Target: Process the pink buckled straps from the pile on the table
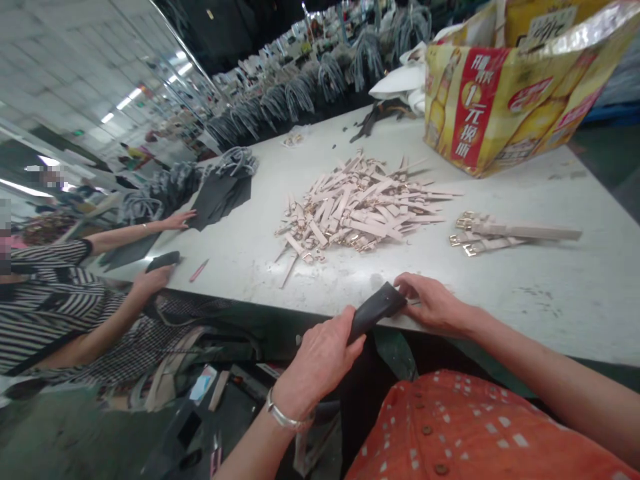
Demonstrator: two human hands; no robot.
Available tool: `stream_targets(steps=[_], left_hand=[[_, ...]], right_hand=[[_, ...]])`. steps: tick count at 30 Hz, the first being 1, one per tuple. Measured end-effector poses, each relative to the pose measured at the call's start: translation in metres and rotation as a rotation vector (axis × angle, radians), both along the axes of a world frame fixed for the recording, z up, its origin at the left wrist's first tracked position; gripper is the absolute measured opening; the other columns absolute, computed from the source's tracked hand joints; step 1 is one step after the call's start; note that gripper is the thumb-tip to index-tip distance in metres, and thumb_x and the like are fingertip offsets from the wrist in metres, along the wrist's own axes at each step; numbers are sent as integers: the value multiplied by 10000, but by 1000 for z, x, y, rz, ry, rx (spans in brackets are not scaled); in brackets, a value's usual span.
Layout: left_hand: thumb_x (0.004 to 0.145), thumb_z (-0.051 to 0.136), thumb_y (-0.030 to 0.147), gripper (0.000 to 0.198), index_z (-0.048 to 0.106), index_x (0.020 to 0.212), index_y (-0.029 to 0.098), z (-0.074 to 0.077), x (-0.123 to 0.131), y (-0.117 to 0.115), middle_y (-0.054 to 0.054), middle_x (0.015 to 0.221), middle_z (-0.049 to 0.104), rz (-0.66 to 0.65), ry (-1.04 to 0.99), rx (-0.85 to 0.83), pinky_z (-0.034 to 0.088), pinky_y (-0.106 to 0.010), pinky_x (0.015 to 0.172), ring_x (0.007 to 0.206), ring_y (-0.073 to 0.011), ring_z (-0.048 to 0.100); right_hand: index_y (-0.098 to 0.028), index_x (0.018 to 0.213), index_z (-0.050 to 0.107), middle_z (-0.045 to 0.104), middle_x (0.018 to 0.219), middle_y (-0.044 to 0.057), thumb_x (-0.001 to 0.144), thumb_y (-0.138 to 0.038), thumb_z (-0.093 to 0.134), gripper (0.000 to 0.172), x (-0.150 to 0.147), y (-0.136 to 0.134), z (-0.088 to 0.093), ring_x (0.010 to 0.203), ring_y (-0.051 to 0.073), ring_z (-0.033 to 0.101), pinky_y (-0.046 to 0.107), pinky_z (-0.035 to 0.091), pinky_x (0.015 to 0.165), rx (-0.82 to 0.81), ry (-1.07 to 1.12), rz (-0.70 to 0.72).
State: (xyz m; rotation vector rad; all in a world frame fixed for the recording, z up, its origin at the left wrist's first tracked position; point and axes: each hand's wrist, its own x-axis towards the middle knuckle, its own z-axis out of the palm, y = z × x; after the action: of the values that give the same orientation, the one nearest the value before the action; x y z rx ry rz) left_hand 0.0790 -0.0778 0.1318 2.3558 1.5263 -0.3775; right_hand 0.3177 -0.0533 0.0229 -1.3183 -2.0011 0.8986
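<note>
A dark, folded leather-like piece (376, 311) is held at the table's near edge. My left hand (320, 353) is closed round its lower left end, thumb on top. At the other end, the fingers of my right hand (431, 303) are closed in a pinch at its edge; exactly what the fingertips press on is partly hidden. Beyond my hands lies a heap of pale pink buckled straps (360, 217) with gold-coloured buckles. To the right, a few similar straps (530, 231) lie together in a small stack.
At the back right stands a yellow-and-red cardboard box (450, 127). On the left a co-worker in a striped top (55, 267) holds a dark piece (163, 261) and touches dark flat panels (220, 198). Red-handled snips (199, 270) lie nearby. Bundles of grey cords (295, 97) line the far side.
</note>
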Motion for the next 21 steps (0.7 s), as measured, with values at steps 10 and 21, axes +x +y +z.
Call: stream_targets(steps=[10, 21], left_hand=[[891, 386, 358, 227, 434, 1081, 244, -14, -18, 2, -33, 865, 653, 255, -140, -37, 424, -285, 711, 868, -225, 638], [892, 341, 392, 299, 432, 1142, 257, -13, -48, -25, -13, 910, 656, 458, -208, -60, 439, -289, 786, 929, -208, 633]], right_hand=[[-215, 1041, 524, 571, 835, -11, 657, -143, 625, 404, -2, 4, -4, 731, 134, 529, 235, 405, 649, 58, 14, -67], [-176, 959, 608, 618, 917, 62, 749, -381, 584, 295, 166, 42, 21, 772, 202, 557, 319, 422, 695, 229, -221, -485]])
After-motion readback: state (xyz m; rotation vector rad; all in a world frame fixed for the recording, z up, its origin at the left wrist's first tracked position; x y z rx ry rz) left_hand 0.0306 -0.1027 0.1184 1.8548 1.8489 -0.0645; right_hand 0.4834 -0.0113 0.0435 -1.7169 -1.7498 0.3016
